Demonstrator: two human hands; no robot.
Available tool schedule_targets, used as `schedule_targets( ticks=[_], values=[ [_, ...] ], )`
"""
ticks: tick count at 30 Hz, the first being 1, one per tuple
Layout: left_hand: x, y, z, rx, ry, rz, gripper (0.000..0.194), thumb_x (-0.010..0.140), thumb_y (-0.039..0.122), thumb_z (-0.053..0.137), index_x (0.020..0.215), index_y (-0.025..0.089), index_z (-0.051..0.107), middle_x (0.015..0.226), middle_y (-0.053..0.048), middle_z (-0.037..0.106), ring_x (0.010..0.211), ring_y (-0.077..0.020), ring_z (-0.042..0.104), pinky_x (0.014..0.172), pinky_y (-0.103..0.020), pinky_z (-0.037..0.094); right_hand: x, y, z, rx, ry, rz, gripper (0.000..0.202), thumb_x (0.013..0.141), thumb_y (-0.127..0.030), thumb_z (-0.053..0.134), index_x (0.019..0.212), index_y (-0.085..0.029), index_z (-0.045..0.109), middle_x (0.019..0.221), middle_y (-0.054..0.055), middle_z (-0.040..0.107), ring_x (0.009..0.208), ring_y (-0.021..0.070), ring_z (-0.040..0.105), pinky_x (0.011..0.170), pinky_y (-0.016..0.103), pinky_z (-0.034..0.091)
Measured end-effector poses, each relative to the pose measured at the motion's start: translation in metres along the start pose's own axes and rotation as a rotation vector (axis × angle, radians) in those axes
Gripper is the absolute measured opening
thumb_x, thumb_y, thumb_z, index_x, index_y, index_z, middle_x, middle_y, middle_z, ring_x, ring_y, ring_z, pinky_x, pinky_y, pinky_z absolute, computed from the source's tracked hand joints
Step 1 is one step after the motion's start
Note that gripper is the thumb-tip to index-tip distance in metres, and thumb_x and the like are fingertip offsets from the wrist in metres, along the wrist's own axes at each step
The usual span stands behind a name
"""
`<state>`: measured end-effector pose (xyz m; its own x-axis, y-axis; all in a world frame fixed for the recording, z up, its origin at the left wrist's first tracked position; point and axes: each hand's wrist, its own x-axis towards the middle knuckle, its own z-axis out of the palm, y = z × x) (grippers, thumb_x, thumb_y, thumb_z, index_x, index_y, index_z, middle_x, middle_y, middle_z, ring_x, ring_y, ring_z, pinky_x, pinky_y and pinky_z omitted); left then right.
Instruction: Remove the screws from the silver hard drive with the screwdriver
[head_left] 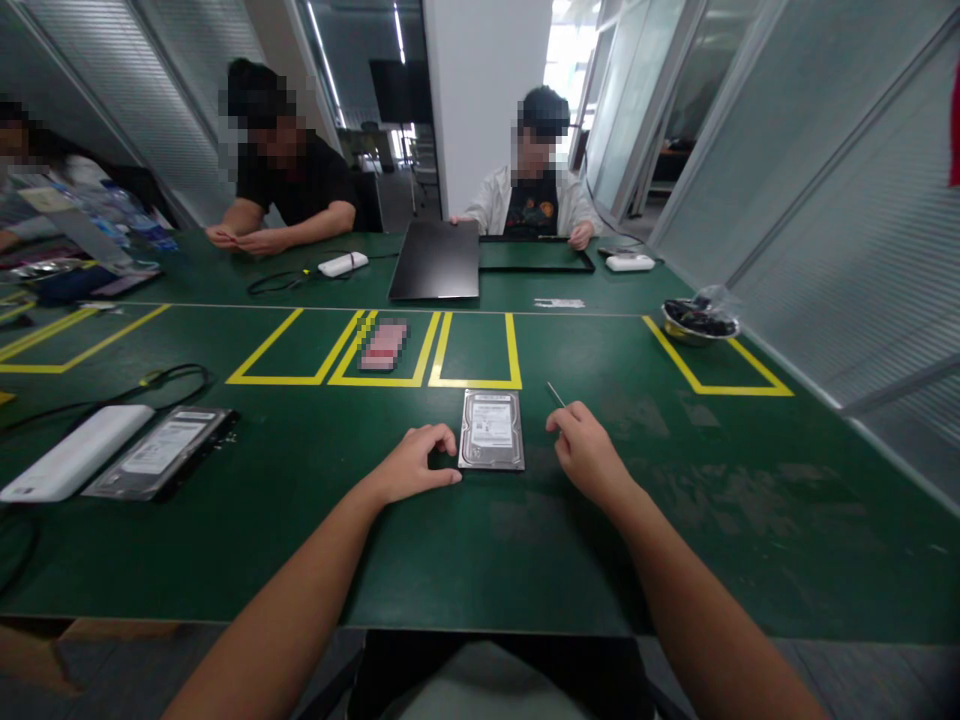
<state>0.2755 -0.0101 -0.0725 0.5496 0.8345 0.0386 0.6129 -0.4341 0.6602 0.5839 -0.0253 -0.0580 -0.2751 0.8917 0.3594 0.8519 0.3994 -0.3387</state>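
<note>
A silver hard drive (491, 430) with a white label lies flat on the green table (480, 560) in front of me. Just left of it is my left hand (418, 462), thumb and fingers apart in a curve, with the fingertips near the drive's left edge and nothing held. To the drive's right, my right hand (583, 445) pinches a thin metal tool (556, 395) that points up and to the left. The tool's handle is hidden inside the fingers.
Yellow tape outlines (475, 384) cross the table ahead, one around a pink item (384, 345). A metal bowl (699, 325) stands at right. At left lie another hard drive (166, 450), a white power bank (79, 452) and cables. Across the table, a person holds a dark panel (436, 262).
</note>
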Motion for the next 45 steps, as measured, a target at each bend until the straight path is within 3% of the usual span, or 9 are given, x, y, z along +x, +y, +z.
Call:
schedule_targets(
  ticks=[7, 14, 18, 24, 27, 31, 39, 43, 45],
  values=[
    [0.0, 0.0, -0.001, -0.033, -0.008, 0.001, 0.033, 0.076, 0.043, 0.071, 0.095, 0.021, 0.057, 0.098, -0.001, 0.061, 0.095, -0.021, 0.055, 0.088, -0.034, 0.039, -0.001, -0.009, 0.002, 0.028, -0.082, -0.093, 0.034, 0.081, 0.002, 0.041, 0.104, -0.013, 0.062, 0.102, 0.012, 0.057, 0.096, 0.0208, 0.055, 0.09, 0.032, 0.046],
    [-0.002, 0.001, -0.002, -0.183, 0.033, 0.038, 0.025, 0.083, 0.037, 0.064, 0.097, 0.019, 0.056, 0.095, -0.003, 0.059, 0.092, -0.0191, 0.055, 0.085, -0.032, 0.044, -0.004, -0.017, -0.004, -0.081, -0.123, -0.092, 0.023, 0.091, -0.014, 0.047, 0.107, -0.016, 0.062, 0.105, 0.011, 0.062, 0.1, 0.0233, 0.056, 0.093, 0.036, 0.044],
    [-0.001, 0.003, -0.003, -0.271, 0.087, 0.028, 0.018, 0.086, 0.032, 0.059, 0.096, 0.018, 0.055, 0.092, -0.003, 0.057, 0.088, -0.0165, 0.054, 0.081, -0.029, 0.044, -0.004, -0.016, -0.005, -0.108, -0.159, -0.088, 0.021, 0.092, -0.018, 0.048, 0.107, -0.016, 0.064, 0.104, 0.011, 0.063, 0.1, 0.0229, 0.057, 0.092, 0.035, 0.044],
    [0.003, 0.001, 0.001, -0.261, 0.242, -0.055, 0.021, 0.092, 0.038, 0.052, 0.092, 0.017, 0.055, 0.082, -0.001, 0.057, 0.076, -0.014, 0.054, 0.072, -0.027, 0.044, -0.003, -0.019, -0.006, -0.13, -0.21, -0.091, 0.02, 0.093, -0.019, 0.05, 0.106, -0.015, 0.065, 0.104, 0.01, 0.064, 0.102, 0.0225, 0.058, 0.092, 0.035, 0.044],
    [0.002, -0.001, 0.0, -0.165, 0.328, -0.089, 0.024, 0.092, 0.041, 0.052, 0.093, 0.018, 0.058, 0.085, -0.003, 0.061, 0.078, -0.0161, 0.058, 0.073, -0.029, 0.047, -0.003, -0.021, -0.007, -0.125, -0.24, -0.096, 0.02, 0.093, -0.019, 0.05, 0.106, -0.016, 0.064, 0.104, 0.01, 0.064, 0.101, 0.022, 0.059, 0.092, 0.034, 0.045],
    [-0.002, -0.003, -0.011, 0.149, 0.385, -0.131, 0.028, 0.09, 0.04, 0.053, 0.104, 0.017, 0.062, 0.098, -0.008, 0.065, 0.093, -0.0227, 0.061, 0.085, -0.037, 0.048, -0.003, -0.02, -0.008, -0.127, -0.259, -0.106, 0.019, 0.092, -0.019, 0.052, 0.106, -0.016, 0.064, 0.104, 0.01, 0.064, 0.101, 0.0218, 0.059, 0.091, 0.034, 0.045],
    [-0.034, -0.025, -0.047, 0.456, 0.367, -0.509, 0.06, 0.091, 0.054, 0.043, 0.132, 0.011, 0.054, 0.127, -0.018, 0.061, 0.117, -0.032, 0.056, 0.096, -0.045, 0.046, -0.004, -0.019, -0.009, -0.139, -0.264, -0.116, 0.019, 0.093, -0.02, 0.052, 0.107, -0.017, 0.064, 0.104, 0.01, 0.063, 0.101, 0.022, 0.059, 0.092, 0.034, 0.045],
    [-0.066, -0.043, -0.07, 0.706, 0.328, -0.81, 0.068, 0.087, 0.062, 0.041, 0.125, 0.008, 0.056, 0.126, -0.028, 0.058, 0.117, -0.0455, 0.053, 0.089, -0.057, 0.043, -0.004, -0.021, -0.01, -0.141, -0.268, -0.121, 0.019, 0.093, -0.02, 0.052, 0.107, -0.017, 0.064, 0.104, 0.01, 0.063, 0.101, 0.0222, 0.059, 0.092, 0.034, 0.045],
    [-0.083, -0.053, -0.082, 0.75, 0.285, -0.922, 0.067, 0.086, 0.065, 0.041, 0.116, 0.008, 0.059, 0.122, -0.03, 0.059, 0.115, -0.0473, 0.053, 0.087, -0.056, 0.043, -0.004, -0.021, -0.012, -0.142, -0.27, -0.118, 0.019, 0.093, -0.02, 0.052, 0.108, -0.017, 0.064, 0.104, 0.01, 0.063, 0.101, 0.0224, 0.059, 0.091, 0.034, 0.046]
  ],
)
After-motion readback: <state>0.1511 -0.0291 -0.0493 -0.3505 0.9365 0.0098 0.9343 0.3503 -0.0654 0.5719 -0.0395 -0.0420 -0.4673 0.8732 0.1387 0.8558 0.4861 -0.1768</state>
